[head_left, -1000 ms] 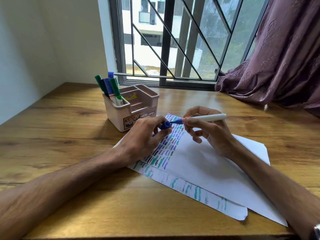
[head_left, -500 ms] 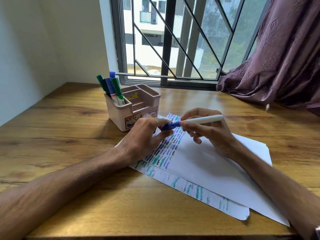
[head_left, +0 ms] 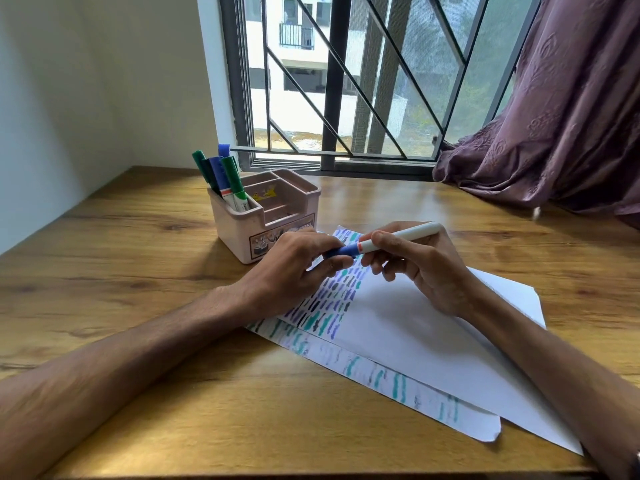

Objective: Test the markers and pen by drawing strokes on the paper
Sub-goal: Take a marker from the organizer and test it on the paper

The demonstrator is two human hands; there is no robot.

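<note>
The right hand [head_left: 426, 268] grips the white barrel of a marker [head_left: 398, 237], fingers curled round it, holding it level above the paper [head_left: 398, 327]. The left hand [head_left: 294, 265] pinches the marker's blue cap [head_left: 341, 251] between thumb and fingertips; the cap sits on the marker's end. Two sheets lie overlapped on the wooden bench [head_left: 138, 271], the upper one striped with blue and green strokes (mostly down its left side). Just beyond the left hand stands a pink organiser [head_left: 277, 216] with more markers [head_left: 221, 174] upright in one compartment.
</note>
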